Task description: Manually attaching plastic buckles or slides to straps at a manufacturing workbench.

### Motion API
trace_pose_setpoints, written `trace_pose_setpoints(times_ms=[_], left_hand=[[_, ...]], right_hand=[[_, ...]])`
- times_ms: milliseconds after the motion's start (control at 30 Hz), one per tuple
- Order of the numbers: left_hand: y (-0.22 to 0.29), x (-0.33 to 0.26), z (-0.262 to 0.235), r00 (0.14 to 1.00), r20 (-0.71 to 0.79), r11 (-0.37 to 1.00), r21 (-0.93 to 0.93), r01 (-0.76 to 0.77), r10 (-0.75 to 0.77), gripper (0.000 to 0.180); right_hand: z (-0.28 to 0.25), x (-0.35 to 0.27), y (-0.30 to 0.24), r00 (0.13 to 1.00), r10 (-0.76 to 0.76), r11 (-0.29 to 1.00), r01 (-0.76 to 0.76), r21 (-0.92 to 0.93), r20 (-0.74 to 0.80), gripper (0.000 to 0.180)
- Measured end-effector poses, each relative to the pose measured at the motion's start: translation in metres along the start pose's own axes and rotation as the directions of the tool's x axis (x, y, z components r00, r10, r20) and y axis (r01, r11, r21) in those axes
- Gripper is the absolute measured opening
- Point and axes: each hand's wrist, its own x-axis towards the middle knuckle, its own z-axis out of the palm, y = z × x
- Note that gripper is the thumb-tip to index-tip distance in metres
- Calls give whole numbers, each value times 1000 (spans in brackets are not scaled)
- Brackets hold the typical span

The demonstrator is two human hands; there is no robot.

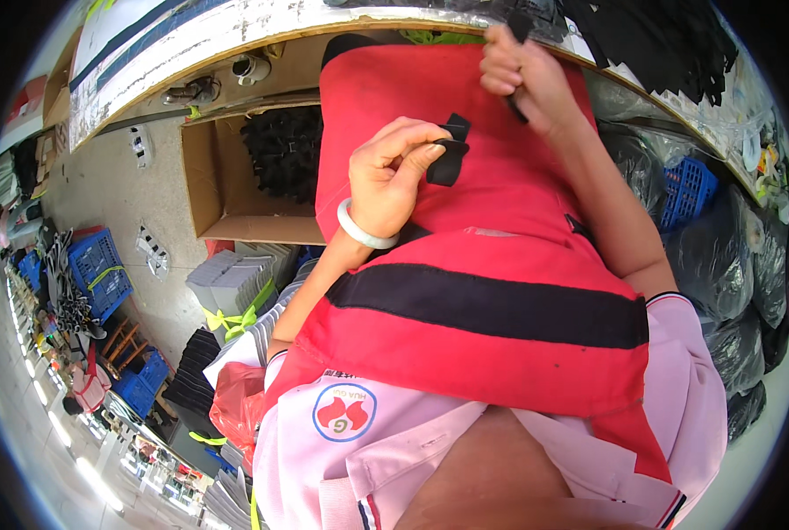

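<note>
Over the red apron (465,84) on my lap, my left hand (385,177) pinches a small folded black fabric strip (448,163) between thumb and fingertips. A pale bangle (364,231) circles that wrist. Farther up and to the right, close to the table edge, my right hand (528,78) is closed in a loose fist. A black strip (520,26) sticks out above this fist, and a dark end shows below it; motion blurs it slightly. The two hands are apart.
A white worktable (182,55) curves across the far side, with a pile of black strips (655,44) at its right. Left of my lap, an open cardboard box (207,177) holds black pieces. Bundled grey stacks (231,287) stand beside me; dark plastic bags (712,265) and a blue basket (687,190) lie right.
</note>
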Motion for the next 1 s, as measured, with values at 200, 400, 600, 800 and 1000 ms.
trace_pose_setpoints(times_ms=[200, 400, 600, 800, 1000], left_hand=[[-5, 3, -1, 993, -106, 999, 23, -45, 47, 15], [-2, 7, 6, 986, -124, 994, 13, -111, 111, 16], [0, 2, 1, 980, -63, 979, 95, -180, 187, 15], [-2, -5, 0, 985, -44, 983, 80, -164, 168, 14], [13, -9, -10, 998, -25, 995, 83, -47, 49, 15]], right_hand=[[59, -37, -12, 969, 3, 721, -172, -671, -246, 24], [63, -47, 2, 999, -2, 674, -38, -738, -53, 19], [59, -49, 9, 994, 22, 752, -89, -653, -109, 19], [59, -51, 16, 996, -39, 789, -18, -614, -79, 17], [52, -35, 27, 994, -103, 811, 55, -583, -48, 14]])
